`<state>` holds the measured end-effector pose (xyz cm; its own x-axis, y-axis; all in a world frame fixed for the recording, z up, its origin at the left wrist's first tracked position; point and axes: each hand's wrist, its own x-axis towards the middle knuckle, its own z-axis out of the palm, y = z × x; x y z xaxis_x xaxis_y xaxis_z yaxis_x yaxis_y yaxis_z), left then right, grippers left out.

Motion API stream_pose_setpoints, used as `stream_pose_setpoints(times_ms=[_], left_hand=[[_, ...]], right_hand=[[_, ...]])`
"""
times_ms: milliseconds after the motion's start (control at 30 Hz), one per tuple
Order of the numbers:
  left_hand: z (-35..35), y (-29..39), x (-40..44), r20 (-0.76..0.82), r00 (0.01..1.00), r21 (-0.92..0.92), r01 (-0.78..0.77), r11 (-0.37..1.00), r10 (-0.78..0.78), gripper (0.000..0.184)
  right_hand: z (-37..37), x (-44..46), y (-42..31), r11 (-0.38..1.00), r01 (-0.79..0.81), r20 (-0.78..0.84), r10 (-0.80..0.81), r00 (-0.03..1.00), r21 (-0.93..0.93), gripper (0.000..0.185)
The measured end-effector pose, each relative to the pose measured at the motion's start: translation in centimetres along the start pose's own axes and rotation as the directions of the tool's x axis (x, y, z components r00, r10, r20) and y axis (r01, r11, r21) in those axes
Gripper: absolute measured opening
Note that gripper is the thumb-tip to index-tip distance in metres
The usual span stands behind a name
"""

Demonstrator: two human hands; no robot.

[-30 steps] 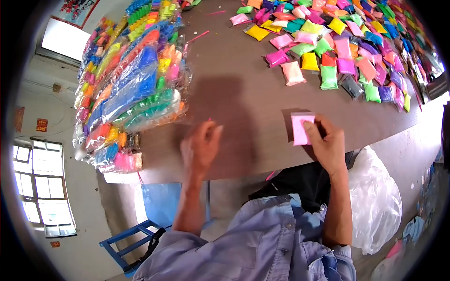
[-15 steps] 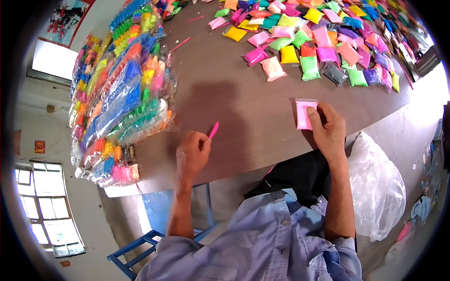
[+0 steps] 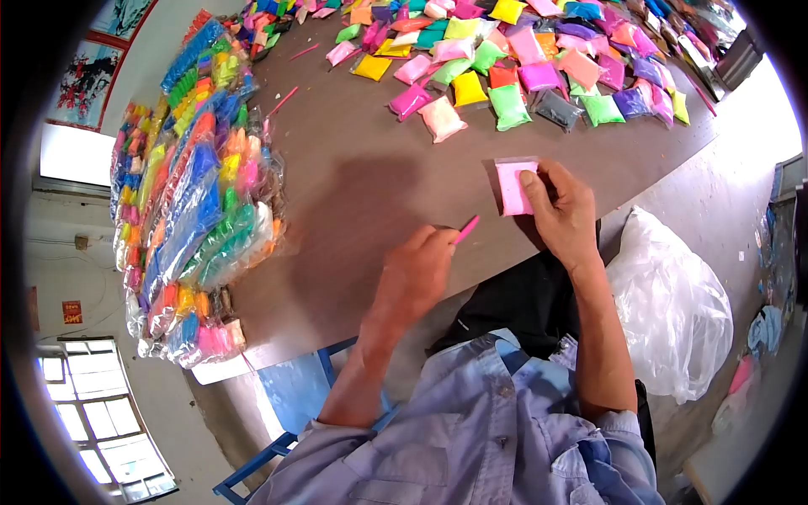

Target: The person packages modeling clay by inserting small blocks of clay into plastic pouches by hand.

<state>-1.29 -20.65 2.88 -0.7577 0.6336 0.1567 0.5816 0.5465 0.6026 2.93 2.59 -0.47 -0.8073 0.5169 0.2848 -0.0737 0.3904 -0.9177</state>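
My left hand [image 3: 418, 271] is closed round a thin bright-pink plastic stick [image 3: 468, 228], whose flat, rounded end points up and to the right. The rest of the stick is hidden in the fingers. My right hand [image 3: 562, 206] pinches the right side of a small clear packet with soft pink filling [image 3: 512, 187], thumb on top. This packet is just above the table [image 3: 337, 139] or touching it; I cannot tell which. A gap separates the stick's tip from the packet.
Many colourful small packets [image 3: 508, 107] lie heaped at the table's far side. Long clear bags of coloured pieces [image 3: 198, 194] are piled on the left. Several pink sticks [image 3: 284, 99] lie beside them. Right of my lap is a translucent plastic bag [image 3: 669, 307]; a blue chair [image 3: 290, 396] stands at the left.
My left hand has moved right with the pink stick, closer to the packet. My right hand still holds the packet. The whole view has shifted a little.
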Motion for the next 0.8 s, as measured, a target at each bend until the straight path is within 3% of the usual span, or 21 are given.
stream_pose_setpoints(times_ms=[33, 100, 233, 300, 367, 433, 500, 533, 633, 667, 733, 800], left_hand=[[-0.1, 0.3, -0.1, 0.005, 1.0, 0.001, -0.003, 1.0, 0.003, 0.018], [-0.5, 1.0, -0.5, 0.151, 0.977, 0.037, -0.156, 0.987, 0.148, 0.015], [-0.7, 1.1, -1.3, 0.232, 0.96, -0.048, -0.152, 0.987, 0.159, 0.017], [-0.8, 0.7, -1.4, 0.065, 0.991, 0.003, 0.118, 0.993, -0.118, 0.017], [-1.0, 0.1, -1.0, 0.025, 0.99, 0.021, 0.136, 0.99, -0.137, 0.015], [-0.8, 0.2, -0.9, -0.015, 0.988, 0.038, 0.155, 0.987, -0.155, 0.014], [-0.4, 1.0, -1.3, 0.132, 0.989, 0.063, -0.079, 0.995, 0.071, 0.012], [-0.3, 1.3, -1.4, 0.131, 0.989, 0.066, -0.082, 0.994, 0.073, 0.012], [-0.5, 1.7, -1.1, 0.134, 0.991, -0.052, -0.023, 0.998, 0.03, 0.01], [-1.0, 1.4, -0.8, 0.063, 0.997, -0.08, 0.044, 0.996, -0.039, 0.009], [-1.4, 1.9, -0.2, -0.029, 0.982, -0.155, 0.182, 0.971, -0.189, 0.008], [-0.6, 1.1, 0.3, -0.074, 0.981, -0.166, 0.165, 0.972, -0.179, 0.008]], right_hand=[[0.1, -0.1, -0.2, 1.0, 0.011, 0.007, -0.011, 1.0, -0.008, 0.018], [0.1, -0.1, -0.5, 0.999, 0.03, 0.009, -0.029, 1.0, -0.026, 0.018], [0.1, -0.3, -0.4, 0.993, 0.08, 0.066, -0.075, 0.995, -0.082, 0.022], [0.3, -0.6, -0.5, 0.984, 0.132, 0.049, -0.127, 0.991, -0.12, 0.024], [0.3, -0.5, -0.8, 0.981, 0.135, 0.033, -0.132, 0.991, -0.138, 0.024], [0.1, -0.6, -1.2, 0.991, 0.048, 0.076, -0.039, 0.996, -0.126, 0.024], [0.0, -0.6, -1.4, 0.988, 0.054, 0.096, -0.04, 0.995, -0.146, 0.023], [0.0, -0.6, -1.5, 0.985, 0.059, 0.113, -0.041, 0.993, -0.163, 0.023], [-0.3, -0.6, -1.7, 0.956, 0.154, 0.204, -0.103, 0.974, -0.251, 0.022], [-0.3, -0.7, -1.8, 0.958, 0.154, 0.219, -0.101, 0.971, -0.243, 0.023], [-0.3, -1.1, -2.5, 0.957, 0.148, 0.181, -0.105, 0.978, -0.248, 0.023], [-0.2, -1.5, -2.6, 0.958, 0.147, 0.146, -0.113, 0.983, -0.248, 0.024]])
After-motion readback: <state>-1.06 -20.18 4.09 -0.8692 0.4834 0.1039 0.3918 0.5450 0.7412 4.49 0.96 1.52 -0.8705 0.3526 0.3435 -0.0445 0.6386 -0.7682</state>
